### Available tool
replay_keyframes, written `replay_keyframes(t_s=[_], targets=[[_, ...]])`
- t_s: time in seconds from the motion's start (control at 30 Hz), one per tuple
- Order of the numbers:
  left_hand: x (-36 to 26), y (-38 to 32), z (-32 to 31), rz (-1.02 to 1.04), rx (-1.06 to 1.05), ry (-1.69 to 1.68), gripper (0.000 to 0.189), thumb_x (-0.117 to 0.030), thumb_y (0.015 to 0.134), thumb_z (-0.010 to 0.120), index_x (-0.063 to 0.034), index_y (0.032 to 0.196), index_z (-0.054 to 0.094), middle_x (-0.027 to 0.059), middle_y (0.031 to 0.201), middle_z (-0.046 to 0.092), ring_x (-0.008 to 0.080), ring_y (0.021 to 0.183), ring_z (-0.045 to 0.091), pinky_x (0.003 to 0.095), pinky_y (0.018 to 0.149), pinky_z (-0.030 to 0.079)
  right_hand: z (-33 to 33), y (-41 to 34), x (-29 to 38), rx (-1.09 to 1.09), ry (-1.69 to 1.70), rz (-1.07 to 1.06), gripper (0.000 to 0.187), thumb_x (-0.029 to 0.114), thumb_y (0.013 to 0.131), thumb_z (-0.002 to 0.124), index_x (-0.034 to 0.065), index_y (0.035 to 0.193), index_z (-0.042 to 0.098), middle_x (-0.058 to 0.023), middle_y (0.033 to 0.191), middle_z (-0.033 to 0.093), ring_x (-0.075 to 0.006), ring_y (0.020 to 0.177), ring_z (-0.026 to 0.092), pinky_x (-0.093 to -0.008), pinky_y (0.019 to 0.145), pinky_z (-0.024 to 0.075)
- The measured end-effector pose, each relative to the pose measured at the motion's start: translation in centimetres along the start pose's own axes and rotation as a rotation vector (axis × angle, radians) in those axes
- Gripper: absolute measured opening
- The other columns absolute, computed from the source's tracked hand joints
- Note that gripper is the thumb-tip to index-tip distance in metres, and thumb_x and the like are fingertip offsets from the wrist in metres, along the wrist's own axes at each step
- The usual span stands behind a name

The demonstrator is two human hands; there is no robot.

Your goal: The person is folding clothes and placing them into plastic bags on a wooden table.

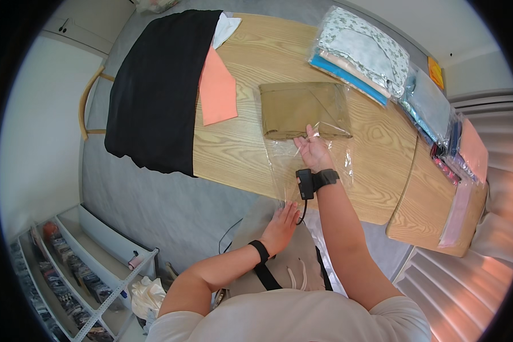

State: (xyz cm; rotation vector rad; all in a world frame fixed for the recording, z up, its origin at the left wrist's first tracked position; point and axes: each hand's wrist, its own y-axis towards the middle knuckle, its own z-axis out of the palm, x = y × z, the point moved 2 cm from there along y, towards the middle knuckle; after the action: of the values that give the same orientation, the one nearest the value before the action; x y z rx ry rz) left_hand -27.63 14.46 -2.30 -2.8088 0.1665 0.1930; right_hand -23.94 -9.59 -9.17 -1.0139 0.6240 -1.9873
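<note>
A folded brown cloth item (303, 107) lies in a clear plastic bag (282, 166) on the wooden table. The bag's loose end reaches towards me over the table's front edge. My right hand (315, 150) is at the cloth's near edge, fingers spread and touching it, and appears to be inside the bag. A black device is strapped to that wrist. My left hand (282, 227) is at the bag's near end, fingers straight, where the plastic gathers; its thumb is hidden. That wrist wears a black band.
Black cloth (158, 94) covers the table's left end, beside a folded coral cloth (219, 92) and a white piece (226, 29). Bagged folded textiles (359, 55) are stacked at the back right, with more bagged fabrics (431, 109) further right. A shelf rack (89, 273) stands lower left.
</note>
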Motion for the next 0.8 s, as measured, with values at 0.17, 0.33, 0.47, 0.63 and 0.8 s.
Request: replay_keyframes(t_s=[0.17,0.33,0.47,0.63,0.8], targets=[[-0.1,-0.1,0.5,-0.002,-0.024,-0.020,0.054,-0.021,0.086,0.044,0.0047,0.133,0.038,0.0257,0.143,0.028,0.0377,0.134,0.025,0.0432,0.104,0.032,1.3,-1.8,0.4,0.030,-0.111,0.064,0.044,0.025,0.096,0.049,0.0009,0.131,0.036,-0.0143,0.132,0.042,-0.0309,0.115,0.049,-0.0398,0.100,0.0427],[0.7,-1.2,-2.0,0.048,-0.229,-0.330,0.041,-0.016,0.085,0.048,0.0019,0.121,0.052,0.0219,0.125,0.050,0.0322,0.118,0.048,0.0391,0.092,0.042,-2.0,-9.3,-1.2,0.416,-0.162,0.225,0.035,0.018,0.096,0.046,-0.0024,0.124,0.048,-0.0127,0.126,0.051,-0.0233,0.111,0.053,-0.0327,0.094,0.0442],[5.6,-3.5,-8.8,0.341,0.065,-1.088,0.012,-0.012,0.082,0.056,-0.0034,0.087,0.063,0.0103,0.070,0.062,0.0236,0.063,0.060,0.0356,0.060,0.046,-2.2,-20.5,1.9,1.009,-1.405,0.143,0.035,0.021,0.089,0.056,0.0076,0.122,0.057,-0.0080,0.108,0.064,-0.0168,0.095,0.059,-0.0326,0.087,0.0445],[15.3,-2.8,-7.4,-0.558,-0.401,-1.441,0.020,-0.020,0.086,0.062,-0.0013,0.091,0.063,0.0017,0.075,0.062,0.0124,0.071,0.058,0.0275,0.064,0.046,-3.8,-20.0,11.1,0.634,-1.124,0.146,0.019,0.018,0.086,0.062,0.0056,0.100,0.063,-0.0073,0.091,0.066,-0.0153,0.090,0.060,-0.0282,0.080,0.0457],[19.2,4.0,-7.2,-0.810,-0.342,-1.600,0.049,-0.045,0.087,0.059,0.0003,0.107,0.056,0.0046,0.095,0.061,0.0112,0.087,0.055,0.0251,0.074,0.045,-5.2,-10.8,15.1,-0.076,-0.865,-0.399,0.025,0.029,0.088,0.061,0.0045,0.093,0.062,-0.0013,0.081,0.060,-0.0109,0.079,0.056,-0.0212,0.076,0.0424]])
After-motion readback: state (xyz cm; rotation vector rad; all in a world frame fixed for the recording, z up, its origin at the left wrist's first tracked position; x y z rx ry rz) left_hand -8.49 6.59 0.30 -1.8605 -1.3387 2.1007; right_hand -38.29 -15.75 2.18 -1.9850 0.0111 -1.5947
